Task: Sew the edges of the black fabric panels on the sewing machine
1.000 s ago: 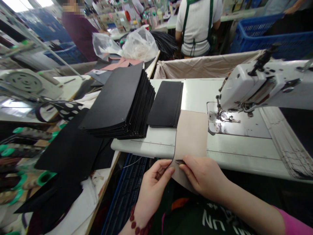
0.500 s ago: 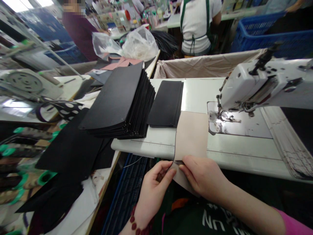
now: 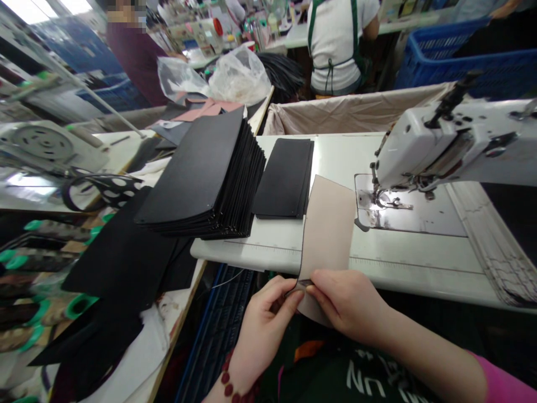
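Note:
A beige panel with a dark edge (image 3: 329, 229), perhaps leather, lies partly on the white sewing table and hangs over its front edge. My left hand (image 3: 271, 316) pinches the panel's left edge between thumb and fingers. Close beside it, my right hand (image 3: 346, 299) grips the same panel, bunching it into a small fold that shows a dark underside. To the panel's upper left lies a short stack of black panels (image 3: 283, 179). The sewing machine (image 3: 423, 151) stands to the right, its needle and presser foot (image 3: 384, 198) above the metal plate.
A tall stack of larger black panels (image 3: 193, 168) sits on the table's left part. Thread spools (image 3: 46, 260) and scissors with a dotted wrap (image 3: 104, 187) are at far left. Behind the table are a cloth-lined trough (image 3: 348, 115), a blue crate (image 3: 444, 45) and co-workers.
The panel's far end has turned slightly, its upper right corner now lower than the left. Both hands keep their pinch and have barely moved.

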A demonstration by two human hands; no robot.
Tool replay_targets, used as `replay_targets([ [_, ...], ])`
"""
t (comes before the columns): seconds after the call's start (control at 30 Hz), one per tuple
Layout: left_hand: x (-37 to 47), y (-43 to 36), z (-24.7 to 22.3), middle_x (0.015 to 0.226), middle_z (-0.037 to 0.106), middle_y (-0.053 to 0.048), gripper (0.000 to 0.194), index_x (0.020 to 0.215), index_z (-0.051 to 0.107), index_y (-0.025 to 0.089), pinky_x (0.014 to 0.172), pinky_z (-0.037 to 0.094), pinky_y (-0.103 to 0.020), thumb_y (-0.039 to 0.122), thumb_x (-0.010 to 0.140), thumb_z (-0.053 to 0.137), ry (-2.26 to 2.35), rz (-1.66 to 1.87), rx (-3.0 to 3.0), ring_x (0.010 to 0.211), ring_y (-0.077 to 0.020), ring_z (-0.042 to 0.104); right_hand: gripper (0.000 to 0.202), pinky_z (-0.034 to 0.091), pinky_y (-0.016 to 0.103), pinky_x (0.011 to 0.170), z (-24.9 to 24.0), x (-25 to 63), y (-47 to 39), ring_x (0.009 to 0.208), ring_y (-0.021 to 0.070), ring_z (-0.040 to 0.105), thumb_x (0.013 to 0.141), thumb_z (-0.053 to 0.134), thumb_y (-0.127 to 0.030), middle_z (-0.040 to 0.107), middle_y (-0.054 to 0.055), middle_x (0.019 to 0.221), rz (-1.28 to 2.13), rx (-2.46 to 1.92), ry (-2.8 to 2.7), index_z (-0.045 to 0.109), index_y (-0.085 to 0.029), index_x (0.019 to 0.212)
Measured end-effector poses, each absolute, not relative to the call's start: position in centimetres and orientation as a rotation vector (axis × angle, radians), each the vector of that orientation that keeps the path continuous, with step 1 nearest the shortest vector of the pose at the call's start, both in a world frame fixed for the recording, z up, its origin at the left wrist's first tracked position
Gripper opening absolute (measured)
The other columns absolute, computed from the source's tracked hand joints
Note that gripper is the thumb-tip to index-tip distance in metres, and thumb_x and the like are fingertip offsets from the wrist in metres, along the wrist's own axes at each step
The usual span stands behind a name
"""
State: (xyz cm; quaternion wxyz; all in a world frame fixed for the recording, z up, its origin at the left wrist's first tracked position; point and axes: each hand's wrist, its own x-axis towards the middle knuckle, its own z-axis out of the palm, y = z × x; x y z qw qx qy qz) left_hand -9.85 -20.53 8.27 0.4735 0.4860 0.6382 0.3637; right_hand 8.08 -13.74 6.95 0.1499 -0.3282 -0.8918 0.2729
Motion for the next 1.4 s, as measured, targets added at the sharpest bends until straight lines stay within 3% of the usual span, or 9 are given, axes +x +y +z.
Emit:
replay_targets([
  [0.43,-10.1,-20.5,7.7,0.119,0.065,-0.003,0.033,0.123,0.066,0.028,0.095,0.045,-0.026,0.028,0.09,0.062,1.42,0.993,0.917,0.109,-0.02,0.06,0.023,0.027,0.029,0.057,7.5,8.7,-12.8,0.063,0.0143,0.052,0.101,0.036,-0.032,0.058,-0.001,0.072,0.754,-1.055,-2.499,0.048,-0.021,0.084],
  [0.67,-10.2,-20.6,7.7,0.115,0.067,-0.005,0.031,0.12,0.067,0.026,0.092,0.045,-0.026,0.029,0.089,0.064,1.425,0.991,0.889,0.107,-0.0206,0.061,0.023,0.027,0.03,0.057,7.6,8.4,-12.8,0.063,0.0152,0.053,0.1,0.037,-0.032,0.059,0.0,0.073,0.709,-1.045,-2.524,0.049,-0.021,0.084],
  [0.87,-10.0,-20.3,8.1,0.094,0.065,-0.003,0.024,0.107,0.072,0.021,0.069,0.047,-0.022,0.032,0.086,0.066,1.517,0.991,0.944,0.082,-0.0161,0.06,0.024,0.026,0.03,0.057,7.4,8.4,-12.9,0.064,0.0149,0.054,0.1,0.037,-0.032,0.062,0.001,0.075,0.698,-1.029,-2.544,0.05,-0.02,0.084],
  [1.27,-9.9,-20.2,8.2,0.095,0.063,-0.002,0.017,0.102,0.074,0.023,0.071,0.045,-0.021,0.029,0.088,0.064,1.532,0.986,1.017,0.085,-0.0154,0.059,0.024,0.027,0.03,0.057,7.3,8.4,-13.1,0.064,0.0152,0.052,0.1,0.036,-0.032,0.059,0.0,0.074,0.701,-1.011,-2.549,0.048,-0.021,0.083],
  [1.4,-10.1,-19.9,8.7,0.09,0.06,-0.001,0.017,0.1,0.074,0.023,0.071,0.043,-0.021,0.029,0.09,0.062,1.505,0.929,1.05,0.083,-0.0149,0.057,0.022,0.03,0.028,0.058,6.8,8.2,-13.5,0.064,0.0137,0.051,0.101,0.034,-0.032,0.058,0.0,0.075,0.864,-0.932,-2.476,0.047,-0.02,0.087],
])
